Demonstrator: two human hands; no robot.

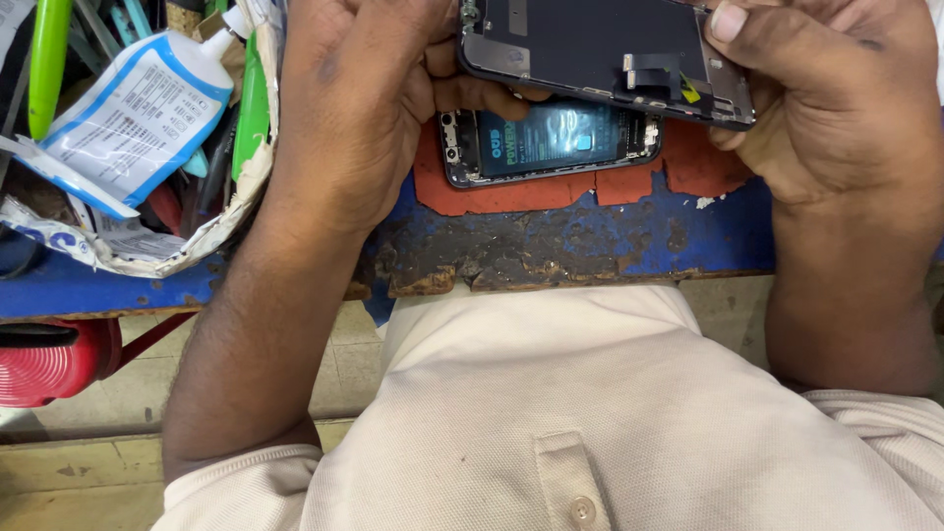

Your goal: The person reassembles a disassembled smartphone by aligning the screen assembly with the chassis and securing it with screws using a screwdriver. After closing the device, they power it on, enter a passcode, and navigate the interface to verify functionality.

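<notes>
Phone screen panel, a thin dark rectangular display assembly with a metal-edged back and a short black flex ribbon with a yellow tab, is held just above the opened phone body, tilted so its underside faces the camera. The left hand grips the panel's left end, its fingers curled closed under the edge, while the right hand pinches the right end, thumb on top and the other fingers tucked beneath; both hands are closed on the panel and neither holds anything else. The step in hand looks like separating or seating the display over the phone body, and the next move seems to call for a steady, even hold from both hands and care for the ribbon near the body's right end, which could strain if the panel swings too far. The phone body lies flat beneath the panel on a torn red mat, showing a blue-labelled battery and small silver parts along its frame. That mat sits on a worn blue desk with chipped, peeling paint. Left of the phone body stands a ragged paper box crowded with green-handled tools and a white and blue squeeze pouch.
</notes>
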